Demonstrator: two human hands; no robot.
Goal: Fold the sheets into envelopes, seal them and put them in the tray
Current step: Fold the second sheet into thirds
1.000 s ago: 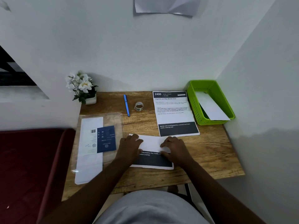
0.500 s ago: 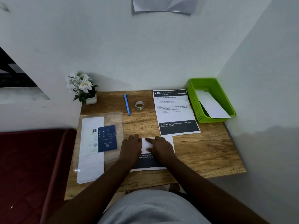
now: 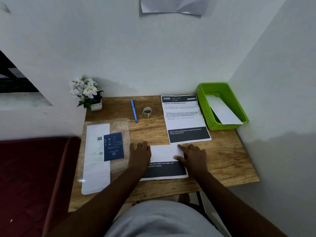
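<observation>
Hands flat: left hand (image 3: 140,152) and right hand (image 3: 192,155), fingers spread, pressing folded sheet (image 3: 165,161) near worktop (image 3: 230,161) front edge, apparently to set crease. Tray (image 3: 205,101) at far right corner.

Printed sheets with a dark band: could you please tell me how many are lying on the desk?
2. One printed sheet lies flat near the green tray; the other, the folded sheet, is under both hands near the front edge. Others may be hidden.
</observation>
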